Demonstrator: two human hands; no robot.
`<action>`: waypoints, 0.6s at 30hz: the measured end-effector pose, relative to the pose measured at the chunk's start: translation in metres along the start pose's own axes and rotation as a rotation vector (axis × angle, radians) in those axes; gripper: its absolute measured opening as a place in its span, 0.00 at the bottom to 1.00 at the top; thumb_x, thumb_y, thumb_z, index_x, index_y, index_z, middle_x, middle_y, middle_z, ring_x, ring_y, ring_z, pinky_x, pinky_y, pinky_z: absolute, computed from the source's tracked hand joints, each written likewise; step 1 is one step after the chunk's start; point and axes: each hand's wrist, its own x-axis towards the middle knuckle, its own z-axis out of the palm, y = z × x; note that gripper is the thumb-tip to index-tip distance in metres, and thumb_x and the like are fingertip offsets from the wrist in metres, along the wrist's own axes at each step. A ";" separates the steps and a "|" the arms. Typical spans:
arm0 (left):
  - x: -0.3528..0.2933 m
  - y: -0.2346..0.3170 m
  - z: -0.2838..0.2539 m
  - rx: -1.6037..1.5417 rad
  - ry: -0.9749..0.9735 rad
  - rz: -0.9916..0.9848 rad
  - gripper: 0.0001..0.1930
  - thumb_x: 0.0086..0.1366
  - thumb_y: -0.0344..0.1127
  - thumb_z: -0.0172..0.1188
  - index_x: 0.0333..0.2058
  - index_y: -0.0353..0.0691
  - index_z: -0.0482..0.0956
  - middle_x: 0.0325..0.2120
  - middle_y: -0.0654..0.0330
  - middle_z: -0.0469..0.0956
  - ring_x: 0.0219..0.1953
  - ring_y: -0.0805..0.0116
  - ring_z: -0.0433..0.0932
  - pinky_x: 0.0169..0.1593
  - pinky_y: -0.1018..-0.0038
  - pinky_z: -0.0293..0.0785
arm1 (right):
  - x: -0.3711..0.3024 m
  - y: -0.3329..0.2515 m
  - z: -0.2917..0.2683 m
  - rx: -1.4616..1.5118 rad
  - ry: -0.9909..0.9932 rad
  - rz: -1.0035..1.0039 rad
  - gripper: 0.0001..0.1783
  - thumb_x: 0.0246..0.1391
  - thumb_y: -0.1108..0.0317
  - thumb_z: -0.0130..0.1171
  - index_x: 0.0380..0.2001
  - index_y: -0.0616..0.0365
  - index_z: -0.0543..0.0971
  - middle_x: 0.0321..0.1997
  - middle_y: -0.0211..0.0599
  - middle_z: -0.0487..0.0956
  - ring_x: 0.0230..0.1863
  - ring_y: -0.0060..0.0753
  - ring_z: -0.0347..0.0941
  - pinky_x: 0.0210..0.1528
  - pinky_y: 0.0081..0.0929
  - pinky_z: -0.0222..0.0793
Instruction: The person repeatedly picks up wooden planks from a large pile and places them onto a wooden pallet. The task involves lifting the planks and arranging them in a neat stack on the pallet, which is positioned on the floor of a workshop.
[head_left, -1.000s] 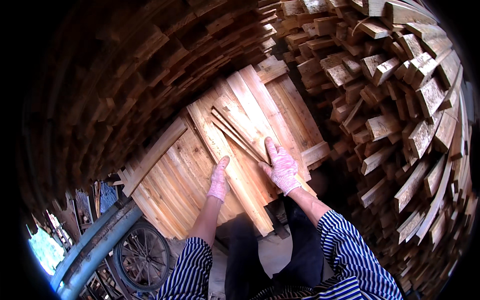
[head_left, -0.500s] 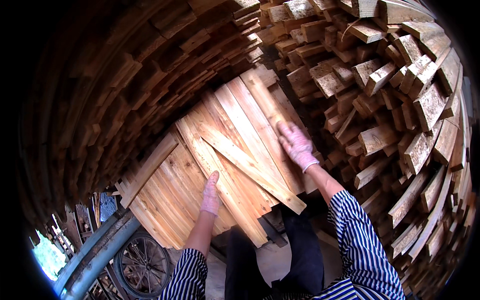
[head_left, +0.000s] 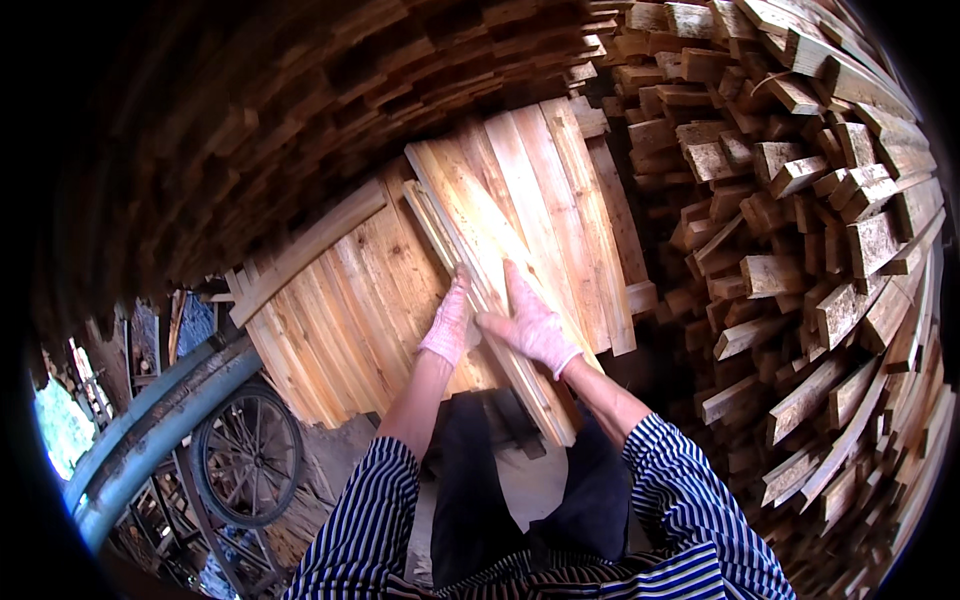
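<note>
A narrow stack of light wooden boards [head_left: 470, 255] lies slanted over a broad layer of planks in front of me. My left hand [head_left: 450, 320], in a thin pale glove, grips the stack's left edge, its fingers partly hidden. Gloved likewise, my right hand [head_left: 535, 325] holds the same stack from the right, thumb reaching across the top. Beneath and beside the right hand, another slanted board [head_left: 455, 175] stretches up and left. Side by side below lie the flat planks [head_left: 350, 290], with a crosswise board [head_left: 310, 255] on their left part.
Tall piles of sawn timber rise on the right [head_left: 780, 280] and along the far left [head_left: 300, 110]. At lower left are a spoked wheel [head_left: 247, 455] and a curved blue-grey pipe [head_left: 150, 430]. My legs [head_left: 465, 490] stand close to the planks' near edge.
My right hand has moved left from the right-hand board to the stack. The boards are drawn together between both hands, and the diagonal board no longer crosses to the lower right.
</note>
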 end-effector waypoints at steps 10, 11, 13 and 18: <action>-0.049 0.036 -0.071 -0.097 -0.014 0.272 0.33 0.64 0.57 0.65 0.60 0.43 0.72 0.49 0.53 0.80 0.49 0.51 0.81 0.53 0.52 0.80 | 0.011 -0.005 0.018 -0.233 0.086 -0.090 0.47 0.60 0.46 0.62 0.75 0.50 0.55 0.74 0.64 0.58 0.73 0.63 0.58 0.74 0.43 0.56; -0.058 0.042 -0.077 -0.060 0.043 0.264 0.36 0.64 0.62 0.65 0.61 0.43 0.71 0.50 0.53 0.79 0.49 0.51 0.80 0.53 0.52 0.80 | 0.001 -0.014 0.029 -0.373 0.112 -0.150 0.47 0.61 0.43 0.60 0.75 0.50 0.55 0.73 0.64 0.59 0.72 0.64 0.59 0.73 0.44 0.57; -0.071 0.064 -0.077 -0.079 0.004 0.173 0.43 0.60 0.71 0.62 0.63 0.44 0.69 0.50 0.52 0.79 0.50 0.51 0.80 0.54 0.51 0.79 | -0.020 -0.018 0.062 -0.546 0.267 -0.362 0.51 0.59 0.31 0.54 0.75 0.53 0.56 0.74 0.66 0.56 0.69 0.69 0.62 0.69 0.49 0.63; -0.091 0.049 -0.048 -0.164 -0.085 0.188 0.60 0.49 0.88 0.51 0.67 0.44 0.64 0.54 0.50 0.76 0.53 0.52 0.77 0.58 0.54 0.76 | -0.067 -0.055 0.100 0.217 -0.026 -0.043 0.63 0.54 0.41 0.68 0.77 0.62 0.44 0.79 0.60 0.52 0.79 0.50 0.49 0.79 0.34 0.47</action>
